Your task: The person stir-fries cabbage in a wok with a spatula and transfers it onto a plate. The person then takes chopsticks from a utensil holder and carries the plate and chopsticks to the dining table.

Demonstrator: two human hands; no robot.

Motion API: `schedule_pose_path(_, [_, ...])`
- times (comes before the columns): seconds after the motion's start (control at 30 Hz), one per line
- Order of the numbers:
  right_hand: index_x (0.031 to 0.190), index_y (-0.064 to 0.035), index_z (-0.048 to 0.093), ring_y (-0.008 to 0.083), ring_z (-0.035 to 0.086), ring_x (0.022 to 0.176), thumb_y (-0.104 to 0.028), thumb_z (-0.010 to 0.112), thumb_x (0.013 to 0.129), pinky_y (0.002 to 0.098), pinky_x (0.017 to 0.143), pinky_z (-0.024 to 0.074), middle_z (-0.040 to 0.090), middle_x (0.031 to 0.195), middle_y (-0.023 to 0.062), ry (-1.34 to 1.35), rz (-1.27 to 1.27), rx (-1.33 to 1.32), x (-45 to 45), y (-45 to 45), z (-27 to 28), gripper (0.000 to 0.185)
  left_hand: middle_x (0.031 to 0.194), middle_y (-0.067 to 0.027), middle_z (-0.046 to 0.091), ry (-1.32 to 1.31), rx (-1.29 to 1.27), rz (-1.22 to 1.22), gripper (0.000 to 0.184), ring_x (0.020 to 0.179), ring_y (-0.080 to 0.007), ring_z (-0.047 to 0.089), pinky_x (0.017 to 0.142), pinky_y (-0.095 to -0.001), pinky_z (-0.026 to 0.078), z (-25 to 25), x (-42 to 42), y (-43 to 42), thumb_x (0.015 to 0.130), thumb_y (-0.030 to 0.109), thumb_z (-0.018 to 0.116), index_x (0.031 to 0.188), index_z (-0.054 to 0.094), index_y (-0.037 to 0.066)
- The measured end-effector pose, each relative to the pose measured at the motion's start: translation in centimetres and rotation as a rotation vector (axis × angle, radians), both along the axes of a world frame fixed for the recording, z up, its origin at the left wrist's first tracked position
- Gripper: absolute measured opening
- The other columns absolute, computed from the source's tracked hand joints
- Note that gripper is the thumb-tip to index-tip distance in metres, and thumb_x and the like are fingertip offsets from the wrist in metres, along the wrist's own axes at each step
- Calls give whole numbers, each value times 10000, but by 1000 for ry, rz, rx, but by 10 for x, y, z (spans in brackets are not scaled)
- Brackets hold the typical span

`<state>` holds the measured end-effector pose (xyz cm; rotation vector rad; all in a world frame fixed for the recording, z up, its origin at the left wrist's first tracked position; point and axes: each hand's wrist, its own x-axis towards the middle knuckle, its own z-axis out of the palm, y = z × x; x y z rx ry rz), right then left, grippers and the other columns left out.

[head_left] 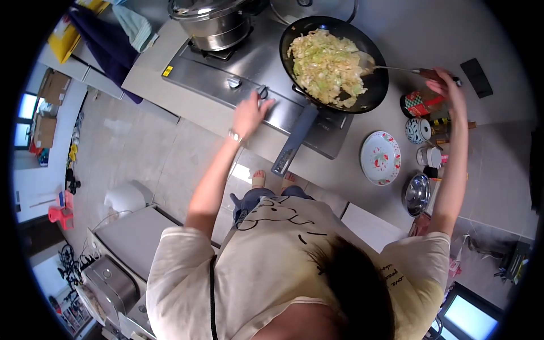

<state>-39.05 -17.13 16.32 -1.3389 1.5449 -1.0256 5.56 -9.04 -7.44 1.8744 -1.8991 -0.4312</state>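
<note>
My left hand (249, 116) is at the front edge of the stove, just below a stove knob (262, 91). Its thumb and fingers are spread apart, and whether a fingertip touches the knob I cannot tell. In my right hand (451, 93) is the brown handle of a spatula (396, 69). The spatula's metal blade rests in chopped, pale green and yellow food, which looks like cabbage with egg (326, 68). This food fills much of a black frying pan (377, 93) on the right burner. The pan's long dark handle (294, 139) points toward my body.
A steel pot (212, 25) stands on the left burner; a glass lid (317, 7) lies behind the pan. To the right are a flower-patterned plate (379, 141), a steel bowl (417, 194), a red-labelled jar (416, 105) and a patterned pot (418, 130). A second knob (233, 83) sits further left.
</note>
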Motion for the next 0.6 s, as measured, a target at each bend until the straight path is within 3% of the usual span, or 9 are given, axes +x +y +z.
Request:
schedule_pose_path(0.07, [1130,60,499,251,616,891,-231,559,828,292,821,494,590,1002,215,-96,-20,36,-17,-15,-39,424,708,-163,624,1083,849,-136,606,637,-263,627,585,-344,515,14,-11,31,843,590,362,948,518,14])
schedule_pose_path(0.13, [1068,74,539,258,633,831,-159,546,831,299,770,516,602,951,200,-180,79,-68,9,-1,-58,333,761,-170,604,1768,1140,-224,644,593,-269,611,593,-328,526,37,-41,72,860,594,303,980,495,-9])
schedule_pose_path(0.2, [1042,53,571,235,634,828,-112,565,816,282,771,496,605,953,175,-71,152,-139,37,25,-57,279,764,-155,587,1939,1166,-138,586,557,-237,588,521,-292,501,62,-59,95,877,549,323,992,493,0])
schedule_pose_path(0.23, [984,23,609,193,628,803,-58,583,799,259,746,473,618,909,120,37,250,-244,52,42,-50,204,765,-147,579,2023,1176,-91,557,539,-220,576,485,-274,489,68,-64,100,885,527,333,999,493,5])
schedule_pose_path(0.33, [894,5,632,159,592,786,-1,597,750,257,699,457,617,834,82,633,555,-573,77,79,-3,149,667,-67,532,2139,1227,-274,455,534,-160,515,498,-263,449,38,-72,102,892,477,378,930,526,49])
schedule_pose_path(0.37, [891,4,634,160,592,792,4,596,743,258,703,457,618,844,88,642,560,-555,74,77,9,152,635,-43,494,2109,1208,-208,371,488,-125,445,424,-222,369,49,-73,101,883,434,435,881,525,74])
schedule_pose_path(0.57, [971,-8,628,150,608,810,-103,580,814,242,747,463,636,899,88,495,372,-365,31,14,7,190,565,-25,417,2060,1229,351,259,357,-80,348,294,-176,306,75,-89,93,902,312,438,842,481,64])
schedule_pose_path(0.6, [979,-5,625,149,610,820,-112,579,819,241,752,464,636,904,90,444,353,-335,28,-2,1,198,552,-18,408,2126,1256,202,250,342,-74,334,278,-173,292,69,-86,92,904,303,437,842,473,64])
